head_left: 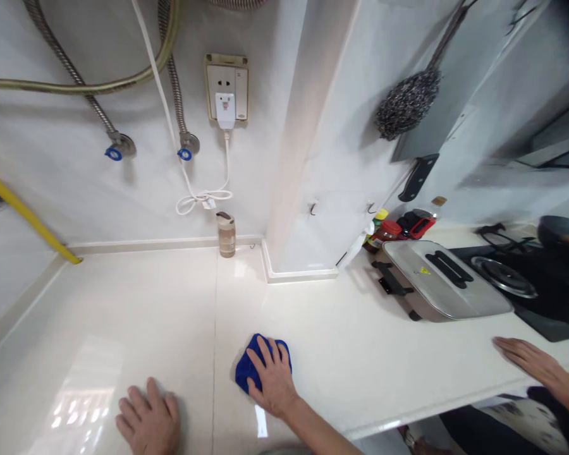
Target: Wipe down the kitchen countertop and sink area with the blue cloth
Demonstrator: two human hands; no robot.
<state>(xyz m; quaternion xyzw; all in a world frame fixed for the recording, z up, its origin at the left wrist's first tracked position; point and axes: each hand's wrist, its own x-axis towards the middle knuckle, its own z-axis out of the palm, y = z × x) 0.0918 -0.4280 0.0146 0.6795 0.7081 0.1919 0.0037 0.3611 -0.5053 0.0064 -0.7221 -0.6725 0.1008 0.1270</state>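
Note:
My right hand point(274, 382) presses a folded blue cloth point(243, 373) against the white countertop point(360, 360), its fingers curved over the top of it. To the left, my left hand point(150, 422) rests open on the same counter, fingers apart and nothing in it. A thin seam in the counter runs between the two hands. A small white strip point(260, 422) shows on the surface just below the cloth.
Another person's hand point(526, 360) lies on the counter at right. Behind stand a brown bottle point(226, 237), a lidded electric pan point(448, 281), condiment jars point(387, 234) and a black stove point(540, 297). A cleaver point(420, 177) and scrubber point(408, 104) hang on the wall.

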